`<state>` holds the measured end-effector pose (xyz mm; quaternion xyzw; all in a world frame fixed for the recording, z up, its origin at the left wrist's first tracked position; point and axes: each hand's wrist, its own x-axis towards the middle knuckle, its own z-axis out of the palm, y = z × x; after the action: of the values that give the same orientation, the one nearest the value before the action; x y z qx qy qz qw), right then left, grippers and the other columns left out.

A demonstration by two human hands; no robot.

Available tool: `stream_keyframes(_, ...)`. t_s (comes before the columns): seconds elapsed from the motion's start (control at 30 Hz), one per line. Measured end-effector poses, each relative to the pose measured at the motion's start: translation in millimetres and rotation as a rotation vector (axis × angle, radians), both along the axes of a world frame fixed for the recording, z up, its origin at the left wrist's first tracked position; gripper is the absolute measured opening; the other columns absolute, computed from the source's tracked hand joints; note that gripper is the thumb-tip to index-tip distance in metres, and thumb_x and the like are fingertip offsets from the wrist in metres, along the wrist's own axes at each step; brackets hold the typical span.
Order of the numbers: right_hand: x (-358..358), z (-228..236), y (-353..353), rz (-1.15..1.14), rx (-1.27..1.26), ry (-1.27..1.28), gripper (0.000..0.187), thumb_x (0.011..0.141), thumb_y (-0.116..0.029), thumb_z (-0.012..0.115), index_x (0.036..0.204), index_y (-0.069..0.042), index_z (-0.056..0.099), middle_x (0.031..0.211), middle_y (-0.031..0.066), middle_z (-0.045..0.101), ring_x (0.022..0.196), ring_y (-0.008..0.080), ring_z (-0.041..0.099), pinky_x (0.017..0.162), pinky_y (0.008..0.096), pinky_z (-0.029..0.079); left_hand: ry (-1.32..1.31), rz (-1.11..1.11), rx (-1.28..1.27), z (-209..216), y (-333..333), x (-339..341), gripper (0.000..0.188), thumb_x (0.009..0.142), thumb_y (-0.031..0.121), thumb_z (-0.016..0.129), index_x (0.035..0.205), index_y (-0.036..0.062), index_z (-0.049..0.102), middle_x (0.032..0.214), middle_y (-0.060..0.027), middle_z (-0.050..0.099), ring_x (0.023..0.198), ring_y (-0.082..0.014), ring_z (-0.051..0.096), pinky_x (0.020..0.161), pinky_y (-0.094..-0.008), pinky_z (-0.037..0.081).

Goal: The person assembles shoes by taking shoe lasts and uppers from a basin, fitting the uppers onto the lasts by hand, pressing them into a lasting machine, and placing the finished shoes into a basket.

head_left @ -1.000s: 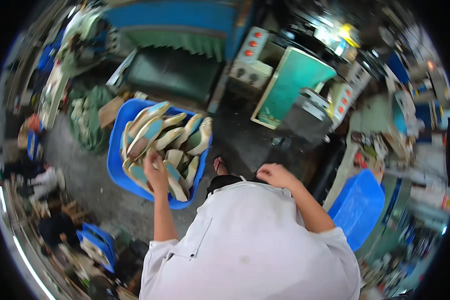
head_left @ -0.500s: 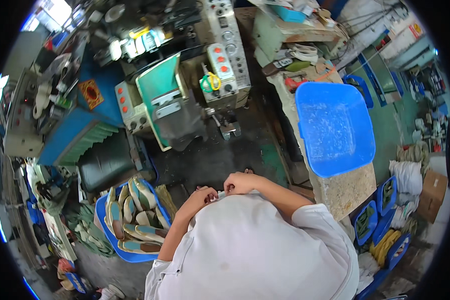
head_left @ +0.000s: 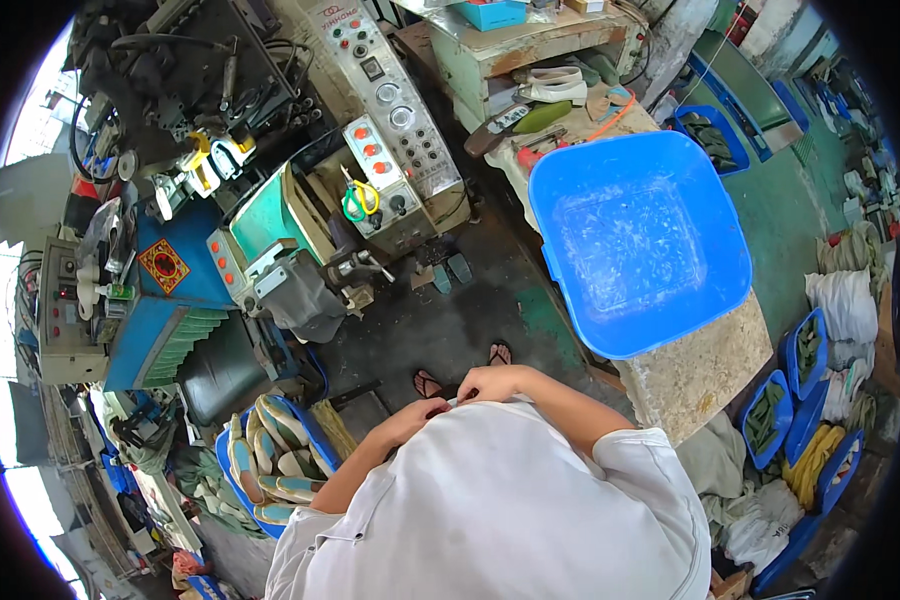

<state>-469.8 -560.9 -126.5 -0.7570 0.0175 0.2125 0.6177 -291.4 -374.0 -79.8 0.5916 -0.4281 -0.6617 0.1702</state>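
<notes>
At the front of my white shirt, my left hand and my right hand are close together. Both have their fingers curled in at the shirt's front edge. Whatever is between the fingertips is hidden behind the fabric and the knuckles. Left of my left forearm stands a blue tub full of pale shoes with teal insoles. To the right of my right hand, a large blue basin with whitish scuffs sits on a worn stone-like bench.
Ahead stands a machine with a control panel, and yellow-green scissors rest by its red buttons. A blue machine is at the left. Shoes lie at the bench's far end. Blue bins of cloth line the right.
The view has shifted, bringing both sandalled feet into sight below the machine. My hands have drawn closer together at the shirt front, and the left fingers are more hidden.
</notes>
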Motion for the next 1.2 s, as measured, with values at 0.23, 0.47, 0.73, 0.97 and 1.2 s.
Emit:
stream_keyframes(0.23,13,-9,-8,0.114,-0.036,0.051,0.04,0.103,-0.038,0.063,0.116,-0.002,0.075,0.102,0.0147,0.077,0.093,0.0259,0.069,0.084,0.0396,0.053,0.031,0.061,-0.045,-12,0,-6,0.032,0.102,0.022,0.061,0.124,-0.0006,0.063,0.115,-0.0128,0.069,0.107,-0.0212,0.064,0.093,-0.0344,0.05)
stream_keyframes(0.47,31,6,-3,0.047,0.078,0.309,0.032,0.099,-0.032,0.065,0.109,-0.004,0.076,0.091,0.0089,0.075,0.083,0.0211,0.066,0.08,0.0372,0.052,0.071,0.263,0.009,-13,23,-3,0.032,0.106,0.023,0.06,0.126,-0.001,0.067,0.112,-0.0107,0.073,0.102,-0.0167,0.065,0.09,-0.0316,0.052)
stream_keyframes(0.73,77,10,12,0.211,-0.142,0.293,0.04,0.085,-0.042,0.074,0.101,-0.006,0.081,0.083,0.0088,0.075,0.08,0.0207,0.069,0.074,0.0381,0.053,0.032,0.651,0.139,24,41,-12,0.033,0.105,0.023,0.063,0.124,-0.0026,0.071,0.107,-0.0071,0.075,0.097,-0.0133,0.066,0.087,-0.0297,0.052)
stream_keyframes(0.97,76,10,27,-0.096,0.15,0.561,0.017,0.083,-0.023,0.076,0.086,-0.006,0.078,0.075,0.0005,0.068,0.07,0.0108,0.061,0.06,0.0287,0.043,0.083,0.895,-0.127,-16,93,0,0.033,0.11,0.025,0.057,0.126,0.0,0.07,0.087,0.002,0.063,0.082,-0.0069,0.055,0.075,-0.0262,0.048)
stream_keyframes(1.2,42,44,-9,-0.971,0.801,0.422,0.026,0.1,-0.025,0.061,0.102,-0.001,0.069,0.092,0.0081,0.068,0.063,0.0134,0.058,0.054,0.0273,0.045,0.196,1.689,-0.004,8,199,38,0.04,0.113,0.039,0.048,0.131,0.0086,0.066,0.089,0.0037,0.046,0.071,-0.0078,0.043,0.062,-0.0233,0.04)
